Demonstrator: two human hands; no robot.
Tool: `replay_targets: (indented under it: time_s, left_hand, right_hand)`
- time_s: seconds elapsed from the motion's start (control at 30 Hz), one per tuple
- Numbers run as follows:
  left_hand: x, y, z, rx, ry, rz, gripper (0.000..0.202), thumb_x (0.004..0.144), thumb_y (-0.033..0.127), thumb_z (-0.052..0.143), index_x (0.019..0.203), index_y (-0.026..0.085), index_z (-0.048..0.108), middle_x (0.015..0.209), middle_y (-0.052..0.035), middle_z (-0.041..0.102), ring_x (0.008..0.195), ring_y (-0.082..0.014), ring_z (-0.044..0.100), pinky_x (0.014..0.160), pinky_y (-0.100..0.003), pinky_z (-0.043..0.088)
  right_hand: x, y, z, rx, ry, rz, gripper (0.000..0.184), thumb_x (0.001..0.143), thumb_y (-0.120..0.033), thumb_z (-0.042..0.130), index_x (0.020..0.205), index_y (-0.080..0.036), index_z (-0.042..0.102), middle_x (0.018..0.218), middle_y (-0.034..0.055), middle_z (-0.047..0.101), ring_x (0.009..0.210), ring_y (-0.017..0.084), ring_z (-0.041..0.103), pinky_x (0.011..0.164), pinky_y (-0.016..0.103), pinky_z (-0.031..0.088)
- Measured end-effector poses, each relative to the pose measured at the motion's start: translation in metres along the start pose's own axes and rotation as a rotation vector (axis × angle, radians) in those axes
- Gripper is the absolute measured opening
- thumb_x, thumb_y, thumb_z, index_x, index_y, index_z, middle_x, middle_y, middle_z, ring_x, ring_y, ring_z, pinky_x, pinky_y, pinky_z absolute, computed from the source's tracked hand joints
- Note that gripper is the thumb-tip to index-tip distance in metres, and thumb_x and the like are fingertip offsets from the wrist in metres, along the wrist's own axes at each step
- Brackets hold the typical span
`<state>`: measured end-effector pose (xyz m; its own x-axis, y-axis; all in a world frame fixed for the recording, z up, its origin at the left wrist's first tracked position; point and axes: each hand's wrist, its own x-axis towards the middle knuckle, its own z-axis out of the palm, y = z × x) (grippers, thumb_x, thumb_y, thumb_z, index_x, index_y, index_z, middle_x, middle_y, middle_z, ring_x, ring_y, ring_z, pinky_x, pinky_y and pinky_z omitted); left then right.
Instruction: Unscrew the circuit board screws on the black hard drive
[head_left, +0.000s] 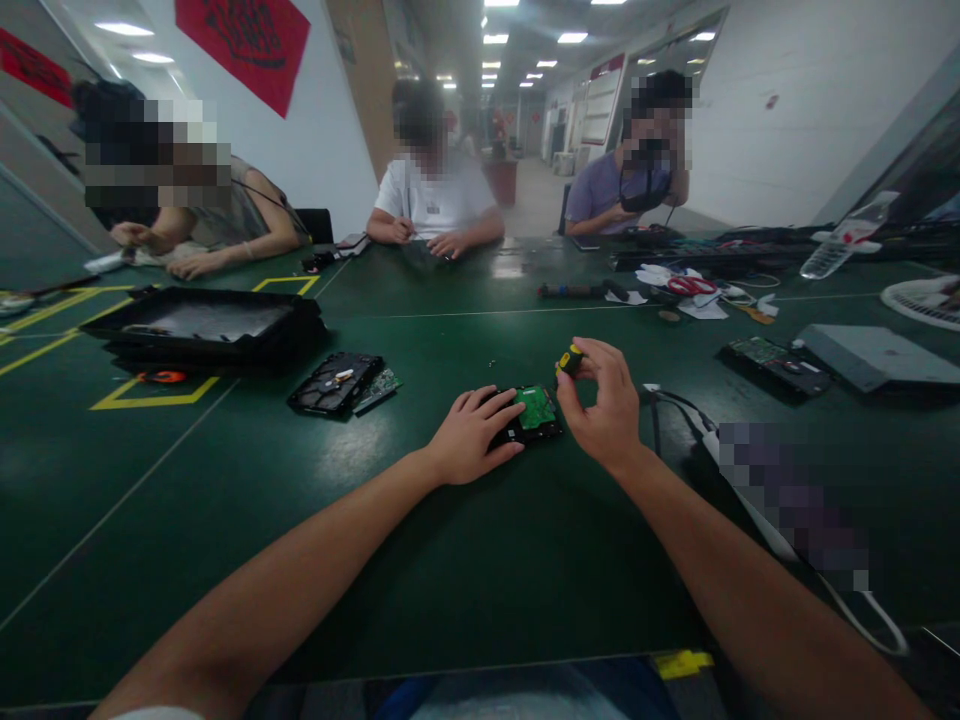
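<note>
"How is the light reaching you?"
"Ceiling lights are shining from above, and the table is looking dim while throwing pale glare back at me."
"Anything blurring?"
"Haze is softening the background; my right fingers are showing fairly clearly; wide-angle distortion is stretching the edges."

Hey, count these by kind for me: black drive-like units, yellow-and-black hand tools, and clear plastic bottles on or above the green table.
Black drive-like units: 3
Yellow-and-black hand tool, in the right hand: 1
Clear plastic bottle: 1
Total: 5
</note>
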<state>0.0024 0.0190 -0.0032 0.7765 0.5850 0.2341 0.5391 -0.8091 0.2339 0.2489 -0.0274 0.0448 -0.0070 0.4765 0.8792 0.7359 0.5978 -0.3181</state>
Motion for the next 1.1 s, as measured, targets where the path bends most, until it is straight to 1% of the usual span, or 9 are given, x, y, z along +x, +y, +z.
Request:
replay_targets:
  time_s: [0.13, 0.23, 0.3, 0.43, 0.57, 0.63, 0.77, 0.9, 1.1]
  left_hand:
    - [-0.0001, -0.0006, 0.0003, 0.001, -0.006, -0.005, 0.07, 0.105, 0.061, 0.058, 0.166, 0.029, 0.044, 0.175, -0.008, 0.039, 0.16, -0.0423, 0.032, 0.127, -0.067, 0.03]
    - [-0.0001, -0.0006, -0.0002, -0.001, -0.006, -0.003, 0.07, 0.105, 0.061, 0.057, 0.166, 0.029, 0.044, 0.176, -0.0077, 0.038, 0.161, -0.0421, 0.031, 0.128, -0.067, 0.03]
    - [-0.0002, -0.0004, -0.0004, -0.005, -0.004, -0.004, 0.071, 0.105, 0.062, 0.057, 0.167, 0.03, 0.043, 0.176, -0.0074, 0.038, 0.161, -0.042, 0.031, 0.128, -0.067, 0.03]
    - [-0.0005, 0.0003, -0.001, -0.008, -0.006, -0.001, 0.07, 0.106, 0.062, 0.056, 0.167, 0.03, 0.044, 0.175, -0.0077, 0.039, 0.161, -0.0418, 0.032, 0.128, -0.067, 0.029]
    - [-0.0003, 0.0006, -0.0019, -0.002, -0.017, -0.002, 0.071, 0.106, 0.063, 0.055, 0.167, 0.028, 0.044, 0.176, -0.0078, 0.038, 0.16, -0.0427, 0.032, 0.128, -0.067, 0.03]
    - [-0.0001, 0.0006, -0.0022, -0.001, -0.017, -0.002, 0.071, 0.105, 0.063, 0.055, 0.166, 0.028, 0.044, 0.176, -0.0076, 0.038, 0.16, -0.0426, 0.032, 0.128, -0.067, 0.03]
    - [0.0, 0.0009, -0.0022, -0.009, -0.009, -0.008, 0.07, 0.105, 0.061, 0.057, 0.166, 0.029, 0.045, 0.176, -0.0073, 0.038, 0.16, -0.0422, 0.032, 0.128, -0.067, 0.029]
    - [-0.0002, 0.0007, -0.0013, -0.015, -0.01, -0.006, 0.07, 0.105, 0.061, 0.057, 0.167, 0.03, 0.044, 0.176, -0.0069, 0.037, 0.161, -0.0419, 0.03, 0.128, -0.067, 0.029]
    - [0.0002, 0.0003, -0.0007, -0.018, -0.014, -0.01, 0.071, 0.105, 0.062, 0.058, 0.167, 0.03, 0.044, 0.175, -0.0074, 0.039, 0.161, -0.0423, 0.032, 0.128, -0.067, 0.029]
  right_hand:
    - [0.0002, 0.0021, 0.0004, -0.05, 0.017, -0.017, 0.047, 0.099, -0.025, 0.071, 0.143, -0.029, 0.055, 0.13, 0.0126, 0.063, 0.11, 0.028, 0.068, 0.076, 0.044, 0.067]
    - [0.0003, 0.003, 0.0004, -0.014, 0.006, -0.028, 0.046, 0.101, -0.02, 0.065, 0.145, -0.028, 0.054, 0.135, 0.0138, 0.062, 0.113, 0.028, 0.068, 0.08, 0.045, 0.067]
    - [0.0002, 0.0031, 0.0002, 0.001, 0.004, -0.015, 0.046, 0.101, -0.019, 0.063, 0.146, -0.027, 0.054, 0.137, 0.0138, 0.062, 0.109, 0.027, 0.069, 0.08, 0.044, 0.067]
    - [-0.0003, 0.0027, -0.0002, -0.029, 0.009, -0.008, 0.046, 0.098, -0.023, 0.071, 0.141, -0.028, 0.056, 0.13, 0.012, 0.062, 0.103, 0.026, 0.069, 0.074, 0.042, 0.067]
    - [-0.0008, 0.0017, -0.0001, 0.016, -0.015, -0.004, 0.046, 0.101, -0.02, 0.064, 0.145, -0.027, 0.054, 0.137, 0.0141, 0.061, 0.111, 0.027, 0.069, 0.083, 0.045, 0.067]
    - [-0.0011, 0.0014, -0.0001, 0.02, -0.022, 0.014, 0.046, 0.102, -0.021, 0.063, 0.146, -0.027, 0.053, 0.139, 0.0144, 0.061, 0.109, 0.027, 0.07, 0.083, 0.045, 0.067]
    - [-0.0016, 0.0022, 0.0, -0.034, -0.012, 0.006, 0.047, 0.099, -0.026, 0.071, 0.143, -0.029, 0.055, 0.13, 0.0122, 0.063, 0.11, 0.028, 0.067, 0.08, 0.046, 0.066]
    - [-0.0021, 0.0037, 0.0009, -0.001, -0.021, 0.0, 0.047, 0.101, -0.022, 0.064, 0.146, -0.028, 0.053, 0.135, 0.014, 0.062, 0.117, 0.029, 0.066, 0.085, 0.047, 0.067]
    - [-0.0022, 0.0035, 0.0009, -0.014, -0.001, -0.005, 0.048, 0.099, -0.025, 0.072, 0.144, -0.029, 0.056, 0.129, 0.012, 0.062, 0.107, 0.027, 0.067, 0.077, 0.044, 0.067]
